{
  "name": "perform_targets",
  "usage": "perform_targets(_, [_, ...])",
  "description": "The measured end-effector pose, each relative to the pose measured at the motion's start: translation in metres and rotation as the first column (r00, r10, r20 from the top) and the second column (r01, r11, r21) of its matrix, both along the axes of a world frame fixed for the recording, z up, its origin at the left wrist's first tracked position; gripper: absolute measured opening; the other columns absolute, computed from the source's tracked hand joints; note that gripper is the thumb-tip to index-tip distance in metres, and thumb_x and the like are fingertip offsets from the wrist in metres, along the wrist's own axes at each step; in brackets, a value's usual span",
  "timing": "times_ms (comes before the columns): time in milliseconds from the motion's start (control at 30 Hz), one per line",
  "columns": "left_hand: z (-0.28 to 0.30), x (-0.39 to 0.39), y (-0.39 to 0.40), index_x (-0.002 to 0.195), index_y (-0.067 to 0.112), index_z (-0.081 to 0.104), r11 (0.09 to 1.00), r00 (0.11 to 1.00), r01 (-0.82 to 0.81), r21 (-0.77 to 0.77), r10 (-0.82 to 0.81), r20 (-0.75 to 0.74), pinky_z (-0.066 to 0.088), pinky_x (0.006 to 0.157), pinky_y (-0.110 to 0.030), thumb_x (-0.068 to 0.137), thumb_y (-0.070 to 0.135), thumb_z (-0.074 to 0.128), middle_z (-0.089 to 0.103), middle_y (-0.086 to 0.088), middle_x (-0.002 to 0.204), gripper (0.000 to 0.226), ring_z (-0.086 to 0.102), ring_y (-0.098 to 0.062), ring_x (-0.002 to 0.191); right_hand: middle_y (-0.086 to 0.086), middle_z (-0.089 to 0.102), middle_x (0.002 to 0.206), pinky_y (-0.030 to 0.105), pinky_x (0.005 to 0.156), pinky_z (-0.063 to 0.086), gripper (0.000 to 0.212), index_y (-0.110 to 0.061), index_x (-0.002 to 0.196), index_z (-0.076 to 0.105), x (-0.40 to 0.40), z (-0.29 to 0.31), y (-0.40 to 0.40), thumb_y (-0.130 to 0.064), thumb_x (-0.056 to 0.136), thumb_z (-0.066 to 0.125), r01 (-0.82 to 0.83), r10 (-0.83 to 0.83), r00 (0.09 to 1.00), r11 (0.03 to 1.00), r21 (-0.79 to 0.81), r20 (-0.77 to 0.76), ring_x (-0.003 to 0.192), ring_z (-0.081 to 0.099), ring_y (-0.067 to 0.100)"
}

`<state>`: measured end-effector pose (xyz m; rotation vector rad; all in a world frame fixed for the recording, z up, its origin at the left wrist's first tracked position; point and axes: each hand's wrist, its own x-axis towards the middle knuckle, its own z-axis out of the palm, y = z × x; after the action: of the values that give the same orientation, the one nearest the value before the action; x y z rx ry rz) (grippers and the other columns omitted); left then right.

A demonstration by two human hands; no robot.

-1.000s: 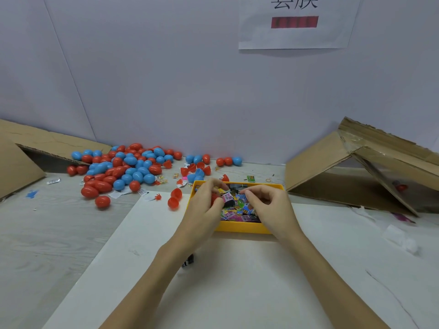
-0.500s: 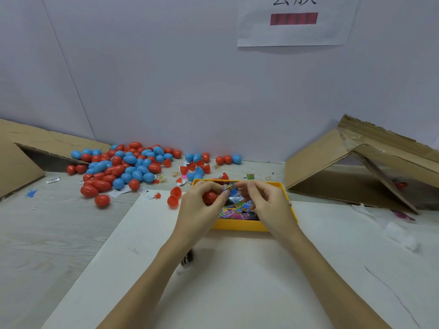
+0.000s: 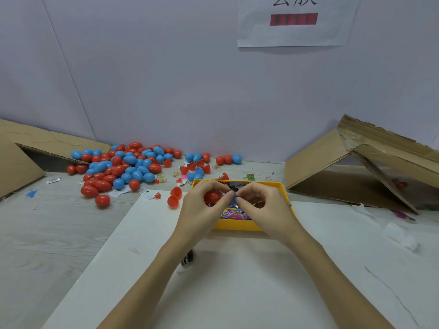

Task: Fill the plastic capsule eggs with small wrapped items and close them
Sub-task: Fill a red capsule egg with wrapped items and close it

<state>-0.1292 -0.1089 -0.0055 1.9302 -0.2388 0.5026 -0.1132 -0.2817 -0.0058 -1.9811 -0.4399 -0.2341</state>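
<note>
Stuffing step: L hand (image 3: pixel 202 210) cups red egg (image 3: pixel 211 197); R hand (image 3: pixel 263 207) pinches blue item (image 3: pixel 235 199) just R of egg, over tray (image 3: pixel 237 224).

Plenty of open white board (image 3: pixel 237 281) up front; egg pile (image 3: pixel 123 167) crowds the back left, cardboard boxes (image 3: pixel 356 167) block both sides.

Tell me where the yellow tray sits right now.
Head view: the yellow tray sits centre, on the white sheet, under both hands, right of the egg pile.
</note>
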Motion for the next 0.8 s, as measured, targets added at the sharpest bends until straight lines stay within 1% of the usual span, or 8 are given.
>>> perform_targets(133, [-0.001, 0.002, 0.002, 0.097, 0.021, 0.074, 1.0, 0.999, 0.008, -0.001, -0.008, -0.032, 0.055, 0.078, -0.019, 0.09, 0.027, 0.076, 0.069, 0.008, 0.097, 0.009, 0.063, -0.004, 0.096, -0.004, 0.072, 0.088, 0.02, 0.073, 0.055, 0.006, -0.021, 0.099, 0.074, -0.002, 0.006, -0.002, -0.017, 0.097, 0.07, 0.043, -0.043, 0.999, 0.999, 0.024, -0.008, 0.083, 0.068, 0.01])
perform_targets(233, [-0.001, 0.002, 0.001, 0.093, 0.024, 0.075, 0.997, 0.993, 0.069, -0.04, -0.072, -0.094, 0.056, 0.076, -0.019, 0.089, 0.029, 0.077, 0.071, 0.013, 0.091, 0.006, 0.065, -0.002, 0.094, -0.002, 0.075, 0.092, 0.021, 0.075, 0.056, 0.008, -0.018, 0.104, 0.074, -0.003, 0.009, -0.003, -0.02, 0.096, 0.071, 0.066, -0.058, 0.997, 0.977, 0.201, -0.049, 0.085, 0.07, 0.009])
perform_targets(300, [0.0, 0.0, 0.0, 0.093, 0.026, 0.075, 0.992, 0.992, 0.066, -0.111, -0.077, -0.098, 0.053, 0.075, -0.013, 0.089, 0.029, 0.076, 0.07, 0.018, 0.091, 0.005, 0.064, 0.002, 0.095, -0.004, 0.077, 0.093, 0.019, 0.07, 0.056, 0.02, -0.021, 0.108, 0.073, -0.005, 0.011, -0.001, -0.032, 0.092, 0.073, 0.073, -0.04, 0.993, 0.947, 0.314, -0.112, 0.081, 0.07, 0.005])
perform_targets(367, [0.001, 0.0, 0.0, 0.093, 0.027, 0.074, 0.986, 0.996, 0.034, -0.166, -0.047, -0.075, 0.05, 0.075, -0.01, 0.09, 0.029, 0.076, 0.07, 0.019, 0.091, 0.004, 0.063, 0.003, 0.095, -0.006, 0.079, 0.094, 0.019, 0.068, 0.056, 0.034, -0.024, 0.11, 0.072, -0.006, 0.012, 0.0, -0.046, 0.085, 0.073, 0.053, 0.014, 0.981, 0.939, 0.339, -0.193, 0.08, 0.073, 0.005])
perform_targets(467, [0.002, 0.0, 0.002, 0.094, 0.026, 0.074, 0.987, 0.999, 0.002, -0.161, -0.008, -0.04, 0.05, 0.073, -0.008, 0.09, 0.027, 0.075, 0.07, 0.015, 0.09, 0.004, 0.062, 0.004, 0.094, 0.0, 0.08, 0.097, 0.023, 0.076, 0.059, 0.042, -0.016, 0.113, 0.073, -0.005, 0.007, 0.003, -0.039, 0.079, 0.08, 0.016, 0.091, 0.959, 0.927, 0.374, -0.267, 0.092, 0.077, 0.014])
perform_targets(533, [0.003, -0.001, 0.002, 0.096, 0.024, 0.074, 0.986, 0.998, 0.019, -0.163, -0.027, -0.05, 0.05, 0.074, -0.009, 0.09, 0.027, 0.075, 0.07, 0.015, 0.091, 0.006, 0.063, 0.003, 0.095, 0.003, 0.08, 0.097, 0.023, 0.077, 0.059, 0.042, -0.014, 0.109, 0.074, -0.005, 0.006, 0.005, -0.037, 0.075, 0.081, 0.025, 0.125, 0.946, 0.892, 0.451, -0.3, 0.094, 0.077, 0.017])
perform_targets(667, [0.002, -0.001, -0.002, 0.098, 0.023, 0.074, 0.982, 0.995, 0.05, -0.183, -0.065, -0.078, 0.05, 0.073, -0.008, 0.089, 0.027, 0.076, 0.071, 0.017, 0.091, 0.01, 0.064, 0.005, 0.094, 0.004, 0.079, 0.093, 0.019, 0.072, 0.057, 0.045, -0.005, 0.109, 0.075, -0.006, 0.008, 0.006, -0.029, 0.071, 0.081, 0.111, 0.189, 0.911, 0.745, 0.658, -0.368, 0.087, 0.075, 0.013])
perform_targets(800, [0.001, -0.002, -0.004, 0.093, 0.024, 0.075, 0.983, 0.99, 0.11, -0.15, -0.122, -0.071, 0.05, 0.073, -0.009, 0.088, 0.028, 0.077, 0.07, 0.02, 0.09, 0.007, 0.063, 0.005, 0.092, 0.002, 0.078, 0.091, 0.021, 0.068, 0.056, 0.03, -0.007, 0.106, 0.075, -0.007, 0.011, 0.006, -0.019, 0.079, 0.08, 0.188, 0.227, 0.873, 0.659, 0.729, -0.431, 0.08, 0.071, 0.009])
